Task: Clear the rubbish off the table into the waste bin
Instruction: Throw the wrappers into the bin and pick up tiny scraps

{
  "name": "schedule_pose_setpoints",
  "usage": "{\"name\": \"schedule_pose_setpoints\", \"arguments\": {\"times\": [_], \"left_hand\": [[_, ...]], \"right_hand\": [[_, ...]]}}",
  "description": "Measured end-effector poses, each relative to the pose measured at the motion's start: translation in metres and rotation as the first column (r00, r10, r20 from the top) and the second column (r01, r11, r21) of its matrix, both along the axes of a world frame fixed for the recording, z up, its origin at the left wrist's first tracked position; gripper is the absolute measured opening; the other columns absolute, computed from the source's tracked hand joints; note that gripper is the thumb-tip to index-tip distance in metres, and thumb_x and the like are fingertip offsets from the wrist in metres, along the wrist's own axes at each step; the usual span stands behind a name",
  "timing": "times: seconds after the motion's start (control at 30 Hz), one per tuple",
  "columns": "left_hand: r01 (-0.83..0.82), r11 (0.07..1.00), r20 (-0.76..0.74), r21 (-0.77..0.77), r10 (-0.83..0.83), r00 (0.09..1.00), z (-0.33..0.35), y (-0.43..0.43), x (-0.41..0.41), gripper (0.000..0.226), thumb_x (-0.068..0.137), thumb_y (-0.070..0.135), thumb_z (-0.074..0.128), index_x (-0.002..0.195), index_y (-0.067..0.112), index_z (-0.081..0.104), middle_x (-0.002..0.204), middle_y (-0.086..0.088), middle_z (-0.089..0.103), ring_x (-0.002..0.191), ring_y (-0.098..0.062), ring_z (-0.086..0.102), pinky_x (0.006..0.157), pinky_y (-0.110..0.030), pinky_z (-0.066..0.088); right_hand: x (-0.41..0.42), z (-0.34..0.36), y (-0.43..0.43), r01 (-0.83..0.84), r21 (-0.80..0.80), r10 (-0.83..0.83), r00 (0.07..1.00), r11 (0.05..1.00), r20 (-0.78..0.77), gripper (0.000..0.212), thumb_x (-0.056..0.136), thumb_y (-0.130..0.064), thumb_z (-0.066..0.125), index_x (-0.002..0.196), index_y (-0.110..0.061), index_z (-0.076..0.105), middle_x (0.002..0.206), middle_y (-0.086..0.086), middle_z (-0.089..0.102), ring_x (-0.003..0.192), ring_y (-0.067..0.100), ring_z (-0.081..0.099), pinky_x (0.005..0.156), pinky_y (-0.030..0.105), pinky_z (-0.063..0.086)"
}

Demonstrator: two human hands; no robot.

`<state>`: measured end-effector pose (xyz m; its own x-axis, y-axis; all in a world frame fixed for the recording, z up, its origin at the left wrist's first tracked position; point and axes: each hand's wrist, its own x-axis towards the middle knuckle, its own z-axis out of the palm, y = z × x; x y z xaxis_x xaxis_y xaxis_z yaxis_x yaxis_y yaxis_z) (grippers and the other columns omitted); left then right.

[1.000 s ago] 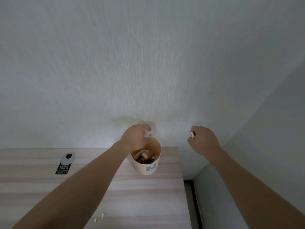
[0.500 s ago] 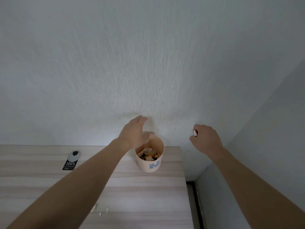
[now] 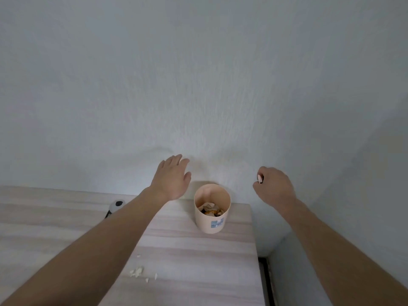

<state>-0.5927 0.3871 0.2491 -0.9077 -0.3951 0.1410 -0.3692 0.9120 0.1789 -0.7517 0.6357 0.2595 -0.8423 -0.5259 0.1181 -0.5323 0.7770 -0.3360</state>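
Observation:
A small beige waste bin (image 3: 212, 225) with a blue label stands at the table's far right corner, holding crumpled paper and dark scraps. My left hand (image 3: 172, 177) hovers above and to the left of the bin, fingers spread, holding nothing. My right hand (image 3: 273, 186) is raised to the right of the bin, beyond the table edge, fingers curled around a small white piece with a dark end (image 3: 260, 178). Several small white scraps (image 3: 138, 272) lie on the wooden table (image 3: 187, 261) near my left forearm.
A black and white tag-like item (image 3: 116, 207) lies on the table, partly hidden behind my left forearm. A white wall rises right behind the table. On the right, a dark gap (image 3: 266, 281) separates the table edge from a side wall.
My left hand opened over the bin, let its scrap fall in, and has lifted up and to the left. My right hand has stayed closed in about the same place.

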Motion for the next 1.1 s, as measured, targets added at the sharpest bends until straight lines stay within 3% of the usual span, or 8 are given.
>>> {"name": "schedule_pose_setpoints", "arguments": {"times": [0.3,0.5,0.8,1.0,1.1], "left_hand": [[-0.043,0.998,-0.045,-0.036,0.041,0.998,0.015,-0.029,0.049,0.044,0.097,0.033,0.040,0.136,0.013,0.044,0.140,-0.008,0.046,0.131,-0.029,0.039,0.109,-0.041,0.029],[-0.067,0.996,-0.034,-0.062,0.065,0.997,0.015,-0.056,0.073,0.046,0.096,0.036,0.035,0.135,0.014,0.046,0.136,-0.006,0.050,0.128,-0.029,0.042,0.108,-0.041,0.032],[-0.115,0.993,-0.015,-0.028,0.115,0.993,0.000,-0.099,0.081,0.044,0.098,0.032,0.039,0.138,0.014,0.044,0.148,-0.010,0.038,0.135,-0.029,0.036,0.112,-0.042,0.028],[-0.146,0.989,-0.009,0.004,0.146,0.989,-0.014,-0.122,0.077,0.044,0.098,0.031,0.040,0.138,0.014,0.044,0.148,-0.010,0.038,0.134,-0.030,0.036,0.111,-0.042,0.028],[-0.166,0.986,0.009,0.022,0.166,0.986,-0.024,-0.129,0.075,0.044,0.098,0.032,0.039,0.138,0.016,0.043,0.149,-0.010,0.036,0.135,-0.030,0.035,0.111,-0.043,0.028]], "right_hand": [[0.032,0.007,-0.035,-0.025,-0.047,0.025,1.000,0.999,0.010,0.007,0.081,-0.016,0.053,0.076,-0.016,0.049,0.083,0.003,0.050,0.074,0.025,0.049,0.062,0.029,0.034],[0.045,-0.004,-0.068,-0.042,0.016,0.041,0.999,0.999,0.026,0.010,0.083,-0.025,0.053,0.078,-0.019,0.047,0.082,0.001,0.054,0.075,0.023,0.051,0.062,0.029,0.036],[0.041,-0.045,-0.107,-0.067,0.106,0.057,0.994,0.992,0.098,0.012,0.084,-0.032,0.051,0.080,-0.023,0.044,0.083,-0.003,0.051,0.073,0.019,0.051,0.055,0.028,0.034],[0.032,-0.067,-0.130,-0.123,0.149,0.105,0.987,0.981,0.124,0.012,0.084,-0.032,0.052,0.089,-0.023,0.046,0.092,-0.002,0.048,0.075,0.017,0.051,0.059,0.028,0.039],[0.027,-0.085,-0.136,-0.159,0.170,0.131,0.978,0.973,0.163,0.017,0.086,-0.036,0.052,0.096,-0.023,0.050,0.100,-0.001,0.053,0.082,0.018,0.052,0.069,0.031,0.045]]}}
